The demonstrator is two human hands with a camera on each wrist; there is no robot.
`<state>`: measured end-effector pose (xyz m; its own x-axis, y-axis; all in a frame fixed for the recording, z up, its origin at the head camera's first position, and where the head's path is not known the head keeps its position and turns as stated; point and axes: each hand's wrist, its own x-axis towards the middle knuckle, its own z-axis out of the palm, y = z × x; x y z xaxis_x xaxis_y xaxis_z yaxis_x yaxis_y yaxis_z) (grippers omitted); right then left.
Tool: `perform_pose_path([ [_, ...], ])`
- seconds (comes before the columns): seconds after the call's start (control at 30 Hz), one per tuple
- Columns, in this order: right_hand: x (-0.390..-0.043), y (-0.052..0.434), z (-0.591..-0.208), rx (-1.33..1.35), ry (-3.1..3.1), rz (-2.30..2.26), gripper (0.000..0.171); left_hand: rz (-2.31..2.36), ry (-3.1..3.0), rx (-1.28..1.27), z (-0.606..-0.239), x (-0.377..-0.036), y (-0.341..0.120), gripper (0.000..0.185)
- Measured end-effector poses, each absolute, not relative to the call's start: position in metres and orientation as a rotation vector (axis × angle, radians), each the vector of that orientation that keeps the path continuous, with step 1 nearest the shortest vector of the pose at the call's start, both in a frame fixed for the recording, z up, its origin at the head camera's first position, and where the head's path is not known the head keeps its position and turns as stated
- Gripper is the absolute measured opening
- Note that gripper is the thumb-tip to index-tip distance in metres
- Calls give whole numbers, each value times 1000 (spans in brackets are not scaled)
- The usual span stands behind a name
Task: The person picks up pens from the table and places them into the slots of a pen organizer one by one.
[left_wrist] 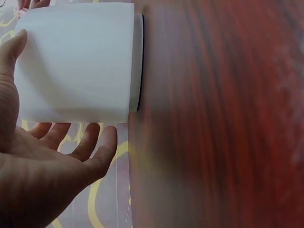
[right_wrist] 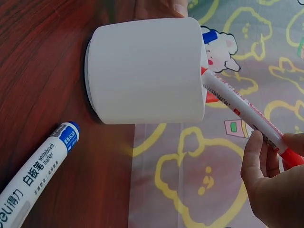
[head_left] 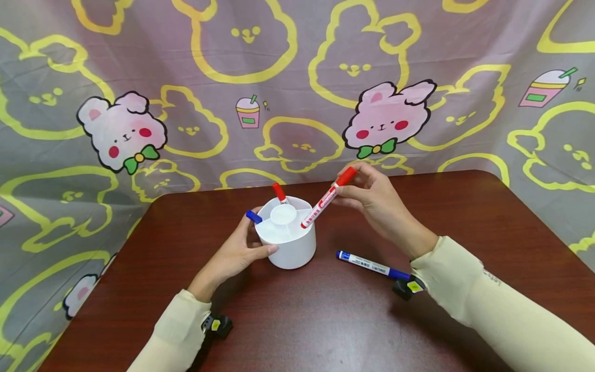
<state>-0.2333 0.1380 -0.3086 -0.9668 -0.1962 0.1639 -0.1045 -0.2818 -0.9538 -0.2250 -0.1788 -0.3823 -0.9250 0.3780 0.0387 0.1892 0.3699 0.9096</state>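
My head camera looks forward and down over the tabletop; both my wrist cameras sit close, sideways, sharing the white holder.

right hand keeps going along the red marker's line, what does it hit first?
Probably the white holder: the right hand pinches the red marker, tilted down with its lower end at the holder's rim, seemingly entering a compartment. Depth is unclear in the head view.
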Motion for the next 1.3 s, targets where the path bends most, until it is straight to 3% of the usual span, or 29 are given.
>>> perform_pose_path([
  [1.3, -248, 92, -334, -374, 2259, -2103, 30, 1604, 2422, 531, -380, -225, -179, 90],
])
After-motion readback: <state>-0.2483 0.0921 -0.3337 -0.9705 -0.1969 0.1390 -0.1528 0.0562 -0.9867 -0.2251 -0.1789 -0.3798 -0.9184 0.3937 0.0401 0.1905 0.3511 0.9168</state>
